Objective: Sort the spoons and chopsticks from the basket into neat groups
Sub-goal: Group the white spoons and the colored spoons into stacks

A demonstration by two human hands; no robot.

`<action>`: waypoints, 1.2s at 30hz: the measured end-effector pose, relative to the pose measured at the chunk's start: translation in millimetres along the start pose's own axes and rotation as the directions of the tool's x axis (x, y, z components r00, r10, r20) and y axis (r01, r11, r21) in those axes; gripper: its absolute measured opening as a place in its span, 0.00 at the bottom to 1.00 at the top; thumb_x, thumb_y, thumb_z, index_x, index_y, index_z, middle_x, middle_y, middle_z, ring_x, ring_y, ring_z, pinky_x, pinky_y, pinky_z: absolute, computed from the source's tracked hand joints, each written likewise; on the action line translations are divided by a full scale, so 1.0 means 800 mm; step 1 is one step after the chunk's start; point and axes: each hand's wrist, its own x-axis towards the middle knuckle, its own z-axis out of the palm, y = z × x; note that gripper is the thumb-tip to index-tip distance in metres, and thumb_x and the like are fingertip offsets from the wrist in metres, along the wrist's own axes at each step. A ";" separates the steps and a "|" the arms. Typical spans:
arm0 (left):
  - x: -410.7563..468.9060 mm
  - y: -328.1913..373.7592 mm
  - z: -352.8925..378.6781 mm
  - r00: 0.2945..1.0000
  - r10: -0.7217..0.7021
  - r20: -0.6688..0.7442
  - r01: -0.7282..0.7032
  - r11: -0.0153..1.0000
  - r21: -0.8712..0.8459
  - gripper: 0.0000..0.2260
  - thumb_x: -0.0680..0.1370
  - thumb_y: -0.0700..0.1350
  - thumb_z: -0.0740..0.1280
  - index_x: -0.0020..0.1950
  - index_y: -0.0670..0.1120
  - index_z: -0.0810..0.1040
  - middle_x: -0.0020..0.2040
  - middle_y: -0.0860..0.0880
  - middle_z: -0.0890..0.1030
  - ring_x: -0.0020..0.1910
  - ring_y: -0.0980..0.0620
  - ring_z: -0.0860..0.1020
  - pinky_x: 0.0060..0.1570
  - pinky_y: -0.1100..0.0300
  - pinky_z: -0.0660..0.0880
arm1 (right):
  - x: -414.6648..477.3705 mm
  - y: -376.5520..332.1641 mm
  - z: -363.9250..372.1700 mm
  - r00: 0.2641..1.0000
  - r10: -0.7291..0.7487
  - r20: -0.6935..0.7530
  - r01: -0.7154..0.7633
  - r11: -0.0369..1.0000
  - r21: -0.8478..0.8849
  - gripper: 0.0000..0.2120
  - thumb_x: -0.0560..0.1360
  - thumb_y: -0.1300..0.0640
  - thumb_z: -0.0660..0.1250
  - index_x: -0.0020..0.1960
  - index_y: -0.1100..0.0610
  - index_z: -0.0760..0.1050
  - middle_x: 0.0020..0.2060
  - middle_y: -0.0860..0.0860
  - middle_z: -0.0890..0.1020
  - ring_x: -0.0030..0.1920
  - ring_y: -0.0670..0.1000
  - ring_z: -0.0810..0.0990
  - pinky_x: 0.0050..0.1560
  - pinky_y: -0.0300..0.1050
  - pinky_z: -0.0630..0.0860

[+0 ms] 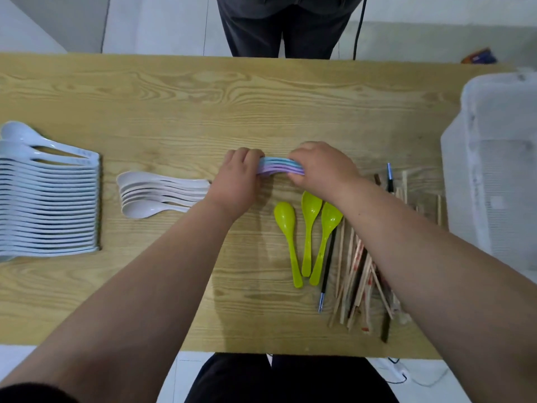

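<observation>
— Where is the stack of purple and blue spoons (279, 167) to be found?

— Near the middle of the table (174, 97), between the two hands. Its left end is gripped by the curled fingers of the left hand (236, 175), and its right end is covered and gripped by the right hand (319, 167). Only the middle span is seen between them. Whether it rests on the wood cannot be told.

— And what is laid around the hands?

— Three green spoons (311, 203) are set just on the near side of the right hand, handles toward the near edge. The chopsticks (357, 271) are heaped to their right, partly hidden under the right forearm. A small group of white spoons (157, 193) is placed left of the left wrist, and a long row of pale spoons (49, 202) is lined up at the left edge. The basket (499, 170) is stood at the right edge.
</observation>
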 end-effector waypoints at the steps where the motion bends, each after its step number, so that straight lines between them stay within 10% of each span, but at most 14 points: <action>1: 0.001 0.000 0.003 1.000 0.008 -0.003 -0.007 1.000 0.021 0.18 0.74 0.34 0.66 0.64 0.34 0.75 0.58 0.34 0.78 0.56 0.32 0.75 0.60 0.45 0.66 | 0.002 0.002 0.005 1.000 -0.003 0.006 0.003 1.000 0.030 0.17 0.76 0.49 0.69 0.62 0.56 0.80 0.59 0.56 0.80 0.62 0.59 0.76 0.60 0.50 0.73; 9: 0.002 0.005 0.009 0.999 0.044 -0.006 -0.043 0.994 0.098 0.20 0.73 0.32 0.66 0.65 0.30 0.74 0.59 0.31 0.78 0.57 0.30 0.77 0.63 0.41 0.70 | 0.004 0.006 0.038 1.000 -0.007 0.017 0.005 0.995 0.102 0.28 0.81 0.50 0.66 0.77 0.59 0.65 0.78 0.58 0.63 0.80 0.57 0.56 0.77 0.43 0.49; 16: 0.008 -0.006 0.013 0.999 0.038 0.003 -0.038 0.998 0.046 0.23 0.82 0.45 0.54 0.72 0.33 0.70 0.69 0.33 0.74 0.73 0.35 0.69 0.75 0.48 0.61 | 0.007 -0.003 0.049 1.000 0.014 0.021 -0.014 1.000 0.022 0.26 0.85 0.50 0.56 0.80 0.58 0.58 0.80 0.57 0.57 0.81 0.58 0.52 0.79 0.50 0.49; 29: 0.009 -0.014 0.014 1.000 0.031 0.005 -0.031 0.998 0.062 0.27 0.83 0.49 0.63 0.79 0.41 0.62 0.78 0.40 0.65 0.77 0.41 0.64 0.74 0.48 0.62 | -0.004 -0.010 0.042 1.000 0.029 0.006 -0.029 0.999 -0.044 0.32 0.82 0.44 0.58 0.81 0.58 0.56 0.80 0.56 0.58 0.81 0.56 0.52 0.79 0.49 0.49; 36: -0.027 0.002 -0.009 0.986 0.100 -0.134 -0.090 0.993 0.076 0.26 0.78 0.44 0.67 0.75 0.39 0.70 0.74 0.36 0.70 0.75 0.33 0.65 0.74 0.42 0.63 | -0.064 -0.030 0.025 0.979 0.092 -0.183 -0.076 0.993 0.093 0.27 0.75 0.59 0.68 0.74 0.60 0.71 0.69 0.61 0.74 0.72 0.62 0.68 0.75 0.55 0.62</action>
